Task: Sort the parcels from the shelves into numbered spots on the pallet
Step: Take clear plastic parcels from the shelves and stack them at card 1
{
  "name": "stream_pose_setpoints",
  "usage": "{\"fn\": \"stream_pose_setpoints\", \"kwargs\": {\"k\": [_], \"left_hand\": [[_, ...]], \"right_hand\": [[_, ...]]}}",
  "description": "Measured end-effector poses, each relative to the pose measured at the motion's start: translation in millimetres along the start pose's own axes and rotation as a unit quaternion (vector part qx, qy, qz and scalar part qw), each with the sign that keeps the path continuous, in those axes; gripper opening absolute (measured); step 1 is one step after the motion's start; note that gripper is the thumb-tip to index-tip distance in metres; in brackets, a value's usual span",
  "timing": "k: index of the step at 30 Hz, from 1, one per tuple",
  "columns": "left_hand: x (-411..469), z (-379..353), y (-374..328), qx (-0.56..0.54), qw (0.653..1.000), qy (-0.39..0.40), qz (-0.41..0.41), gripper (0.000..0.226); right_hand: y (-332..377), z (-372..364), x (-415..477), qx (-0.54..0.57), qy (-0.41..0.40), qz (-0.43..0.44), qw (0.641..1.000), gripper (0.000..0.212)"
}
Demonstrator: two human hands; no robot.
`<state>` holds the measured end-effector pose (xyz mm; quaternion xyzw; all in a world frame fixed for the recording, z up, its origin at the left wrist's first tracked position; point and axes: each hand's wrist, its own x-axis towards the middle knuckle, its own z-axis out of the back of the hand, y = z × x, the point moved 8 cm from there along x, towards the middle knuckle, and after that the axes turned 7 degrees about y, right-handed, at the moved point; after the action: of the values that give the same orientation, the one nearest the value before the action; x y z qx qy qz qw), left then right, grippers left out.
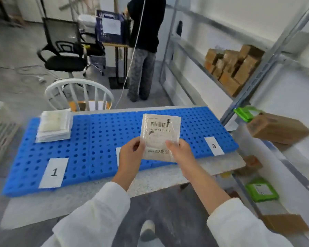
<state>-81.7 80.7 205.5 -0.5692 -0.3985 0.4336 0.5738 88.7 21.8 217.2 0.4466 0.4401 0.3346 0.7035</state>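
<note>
Parcel point(160, 134): one (left hand point(130, 154), right hand point(181, 152))

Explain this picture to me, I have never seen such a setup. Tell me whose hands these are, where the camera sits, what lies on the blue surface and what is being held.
There is no machine here. A person works with bare hands, and the one camera sits on that person's head, looking forward and down. The left hand and the right hand both pinch a flat parcel, a clear pouch with a barcode label, above the blue pallet. On the pallet lie a card marked 1, a card marked 4 and a stack of white pouches at the far left. Another card is mostly hidden behind the left hand. The shelves on the right hold brown boxes and a green parcel.
</note>
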Motion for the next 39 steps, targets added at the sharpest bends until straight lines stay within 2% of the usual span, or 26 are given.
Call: {"fn": "stream_pose_setpoints", "kwargs": {"k": [11,18,27,36,39], "left_hand": [[74,160,10,0.041,0.986,-0.16,0.031,0.018],[104,255,26,0.078,0.961,-0.255,0.074,0.018],[157,351,64,0.132,0.953,-0.236,0.133,0.018],[220,432,125,0.089,0.96,-0.206,0.165,0.016],[238,452,146,0.08,0.962,-0.188,0.18,0.018]], "right_hand": [[49,-183,124,-0.008,0.162,0.012,0.987,0.023],[70,-296,177,-0.055,0.254,0.009,0.966,0.026],[65,-390,222,-0.104,0.269,-0.024,0.957,0.019],[60,-477,276,-0.181,0.214,-0.061,0.958,0.016],[51,-499,291,-0.205,0.219,-0.075,0.951,0.018]]}}
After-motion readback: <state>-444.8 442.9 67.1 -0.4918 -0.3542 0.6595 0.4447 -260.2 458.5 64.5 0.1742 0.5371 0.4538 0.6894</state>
